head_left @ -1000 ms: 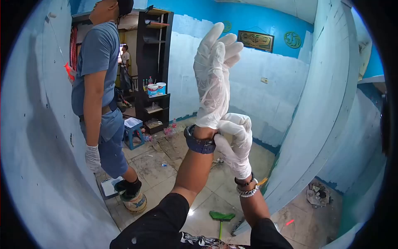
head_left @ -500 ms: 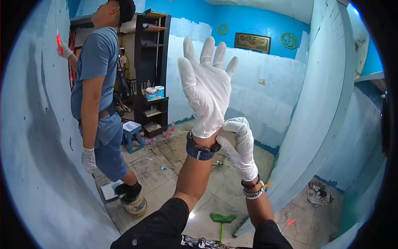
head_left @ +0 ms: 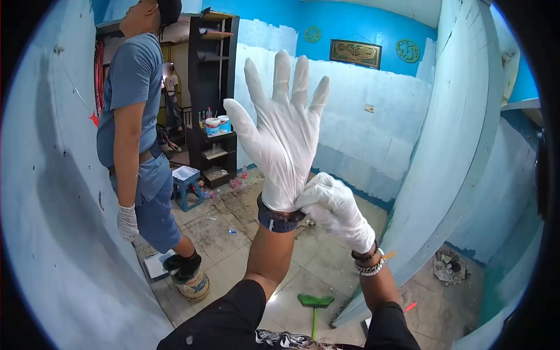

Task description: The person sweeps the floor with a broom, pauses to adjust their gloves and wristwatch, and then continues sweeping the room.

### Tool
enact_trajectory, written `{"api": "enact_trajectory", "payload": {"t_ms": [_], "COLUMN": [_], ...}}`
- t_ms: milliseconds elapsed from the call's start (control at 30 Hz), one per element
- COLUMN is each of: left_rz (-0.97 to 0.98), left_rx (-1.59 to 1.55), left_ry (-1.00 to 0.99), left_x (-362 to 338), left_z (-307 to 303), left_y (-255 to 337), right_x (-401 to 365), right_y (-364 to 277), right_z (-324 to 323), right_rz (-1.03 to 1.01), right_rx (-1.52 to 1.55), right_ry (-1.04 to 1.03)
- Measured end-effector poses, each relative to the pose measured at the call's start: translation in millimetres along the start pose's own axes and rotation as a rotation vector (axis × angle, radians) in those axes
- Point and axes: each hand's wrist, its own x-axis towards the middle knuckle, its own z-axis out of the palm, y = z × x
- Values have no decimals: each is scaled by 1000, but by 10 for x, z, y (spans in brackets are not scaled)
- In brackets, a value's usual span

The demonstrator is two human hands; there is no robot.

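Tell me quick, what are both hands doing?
Left hand: open, fingers spread, holding nothing.
Right hand: closed, pinching the thin white glove cuff at the left wrist.

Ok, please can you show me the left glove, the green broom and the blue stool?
Left glove [head_left: 284, 139], head view, on the palm.
Green broom [head_left: 315, 301], head view, bristle head.
Blue stool [head_left: 184, 183], head view, side under seat.

White gloves [head_left: 283, 137], a navy watch strap [head_left: 275, 222], a green broom head [head_left: 315, 300], and a bright blue upper wall [head_left: 256, 10] above patchy whitish-blue paint [head_left: 350, 122] show alongside a black shelf unit [head_left: 197, 76].
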Motion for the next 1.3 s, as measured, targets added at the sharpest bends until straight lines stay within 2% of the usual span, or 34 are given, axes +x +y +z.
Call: {"api": "enact_trajectory", "payload": {"t_ms": [33, 67, 100, 167, 267, 300, 333, 467, 500, 567, 600, 633, 700, 767, 800, 833, 867, 900, 933, 967, 1000, 1033, 1067, 1100, 1133, 1167, 1233, 1300], "left_rz": [-16, -29, -40, -77, -78, -67, -49, -61, -67, -85, -112, -148, -227, -394, -256, -573, -850, -1008, -1230, -1475, -1724, -1895, -2059, -2090, -2162, -2270, -2398, -2442], "left_rx": [-51, -102, -141, -222, -271, -267, -202, -272, -305, -260, -251, -251, -268, -161, 592, 280, -65, 227, 476, 454, 519, 838, 903, 856, 785, 857, 955, 1077], "left_ry": [4, 5, 8, 15, 64, 79, 72, 116, 125, 37, 12, -1, 11, 56, 207, 247, 266, 551, 720, 745, 692, 497, 325, 284, 323, 255, -14, -60], "left_x": [26, 47, 33, -35, -78, -89, -114, -217, -231, -296, -340, -401, -657, -1048, -1409, -1774, -2249, -2770, -3294, -4111, -4651, -4865, -5164, -5285, -5530, -5582, -5622, -5626], "left_z": [17, 31, 44, 77, 52, 38, 42, -6, -20, -24, -33, -74, -278, -570, -642, -883, -1285, -1345, -1333, -1785, -1797, -1493, -1417, -1282, -1373, -1340, -1343, -1413], "left_y": [-12, -23, -42, -103, -88, -70, -59, -119, -112, -112, -151, -215, -383, -547, -694, -714, -717, -769, -820, -621, -462, -366, -120, -22, 232, 313, 369, 534], "right_x": [-31, -55, 0, 16, -27, -90, -162, -260, -344, -478, -539, -576, -898, -1501, -1882, -2300, -2874, -3390, -3884, -4426, -4854, -5160, -5328, -5508, -5591, -5602, -5722, -6215], "right_y": [43, -53, -43, 30, 86, 149, 233, 184, 342, 523, 513, 460, 416, 261, 305, 90, 14, -104, -337, -602, -936, -1279, -1630, -1867, -2057, -2209, -2371, -2613], "right_z": [24, 96, 170, 296, 322, 309, 346, 346, 368, 291, 302, 300, 142, 351, 578, 613, 787, 1014, 1256, 1408, 1533, 1631, 1603, 1525, 1381, 1258, 1026, 1362], "right_rz": [69, 366, 349, 492, 554, 558, 572, 599, 457, 171, 139, 123, 275, 456, 534, 760, 994, 1140, 1274, 1522, 1652, 1772, 1894, 1988, 2076, 2155, 2254, 2286], "right_rx": [172, 656, 769, 985, 1073, 1009, 996, 868, 722, 172, 165, 150, 174, 443, 349, 485, 445, 361, 273, 265, 322, 185, 84, -36, -41, -26, -93, -258], "right_ry": [87, 259, 369, 445, 326, 242, 236, 260, 224, 40, 94, 154, 3, 380, 421, 475, 448, 430, 485, 363, 473, 436, 460, 461, 600, 742, 940, 849]}}
